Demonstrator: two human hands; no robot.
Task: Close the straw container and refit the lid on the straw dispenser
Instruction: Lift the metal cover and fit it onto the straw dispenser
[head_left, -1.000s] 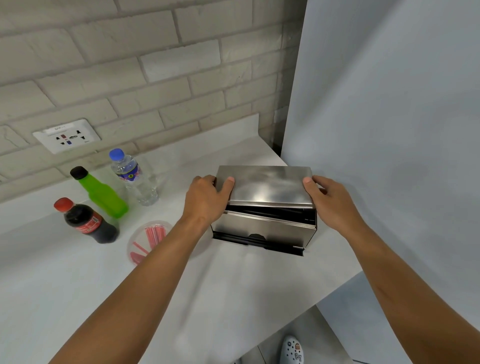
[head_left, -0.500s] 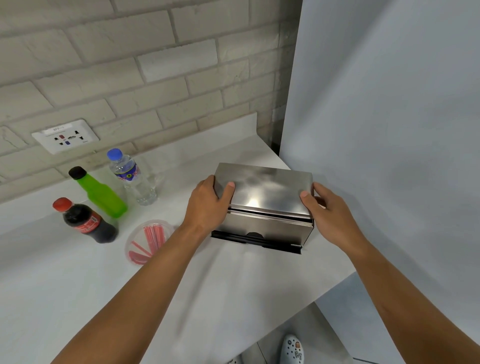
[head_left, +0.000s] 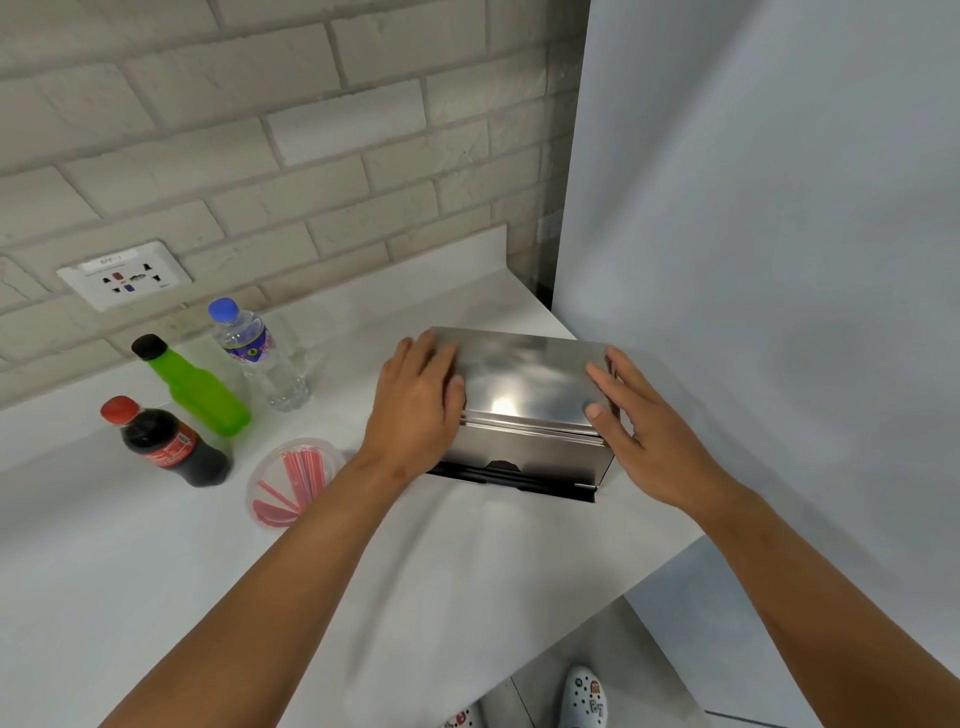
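Pressing: both my hands lie flat on the steel lid (head_left: 524, 376) of the straw dispenser (head_left: 524, 452).
Lid: seated on the dispenser body, no gap visible along the front edge.
Dispenser position: on the white counter (head_left: 260, 597), near its right end, close to the grey panel (head_left: 779, 260).
Left hand (head_left: 418, 410): fingers extended and together, palm over the lid's left edge, gripping nothing.
Right hand (head_left: 641, 431): fingers spread slightly, resting on the lid's right edge, thumb at the front corner.
Straw container (head_left: 293, 480): round clear tub with red straws, left of the dispenser.
Beyond: three bottles further left.
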